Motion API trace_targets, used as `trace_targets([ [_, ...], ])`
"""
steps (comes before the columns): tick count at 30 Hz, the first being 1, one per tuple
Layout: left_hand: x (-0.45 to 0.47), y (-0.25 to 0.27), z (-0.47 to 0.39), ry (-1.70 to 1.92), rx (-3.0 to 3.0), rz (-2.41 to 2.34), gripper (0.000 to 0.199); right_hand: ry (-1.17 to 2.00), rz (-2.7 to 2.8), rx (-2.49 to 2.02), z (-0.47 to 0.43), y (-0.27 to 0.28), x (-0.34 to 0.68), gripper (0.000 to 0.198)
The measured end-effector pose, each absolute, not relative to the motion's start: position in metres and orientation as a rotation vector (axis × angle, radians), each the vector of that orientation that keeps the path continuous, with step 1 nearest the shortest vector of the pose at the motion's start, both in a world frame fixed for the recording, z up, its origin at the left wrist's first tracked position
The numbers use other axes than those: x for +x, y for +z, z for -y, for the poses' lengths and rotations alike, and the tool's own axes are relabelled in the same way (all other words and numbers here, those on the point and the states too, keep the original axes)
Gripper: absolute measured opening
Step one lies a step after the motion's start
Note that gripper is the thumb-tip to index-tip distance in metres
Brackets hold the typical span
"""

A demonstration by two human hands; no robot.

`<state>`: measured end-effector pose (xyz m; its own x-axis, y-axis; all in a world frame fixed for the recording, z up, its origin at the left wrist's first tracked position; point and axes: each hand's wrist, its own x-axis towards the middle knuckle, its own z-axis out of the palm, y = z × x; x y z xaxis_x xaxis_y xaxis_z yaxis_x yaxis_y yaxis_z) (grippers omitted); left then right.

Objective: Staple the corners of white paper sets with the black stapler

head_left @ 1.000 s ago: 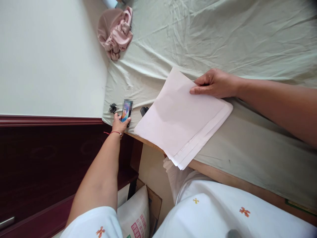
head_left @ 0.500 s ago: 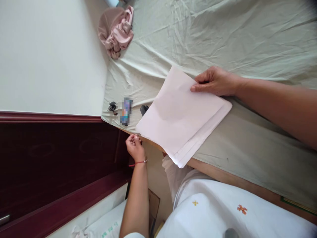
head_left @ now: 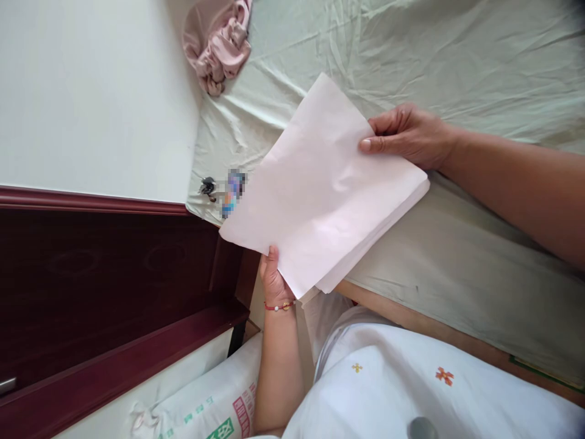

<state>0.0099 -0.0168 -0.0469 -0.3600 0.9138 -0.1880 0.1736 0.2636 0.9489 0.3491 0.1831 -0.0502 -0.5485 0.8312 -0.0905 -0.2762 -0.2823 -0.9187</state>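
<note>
Bed (head_left: 439,73), spread with a wrinkled pale green sheet and edged in wood, carrying the paper and the smaller articles. Dark red wooden panel (head_left: 114,274), to the left. White printed sack (head_left: 205,396), low beside the left forearm. Stack of paper (head_left: 315,183), at the near edge of the bed, one corner projecting past the wood; the overhang presumably gives the left hand access from below. The top sheet is skewed, exposing layers along the lower right side. Pink cloth (head_left: 217,46), bunched near the wall, well apart from the paper. Right hand (head_left: 409,137), gripping the far right edge, thumb above; this probably steadies the stack. Left hand (head_left: 276,280), pinching the near left edge, thumb uppermost, its fingers hidden; the opposed holds likely keep the limp sheets spread. Pixelated flat object (head_left: 234,192), partly covered by the paper. Small black item (head_left: 208,188), just beside it. Red bracelet (head_left: 281,306), on the left wrist.
</note>
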Motion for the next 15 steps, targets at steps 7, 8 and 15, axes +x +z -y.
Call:
trace_targets([
  [7,0.010,-0.047,0.018,1.322,1.090,-1.795,0.062,1.958,1.216,-0.621,-0.184,-0.048,0.354,0.036],
  [8,0.009,-0.044,0.016,1.356,1.159,-1.811,0.061,1.975,1.263,-0.613,-0.185,-0.050,0.355,0.035],
  [15,0.013,-0.024,0.006,1.499,1.408,-1.753,0.063,1.859,1.412,-0.609,-0.190,-0.045,0.351,0.045],
])
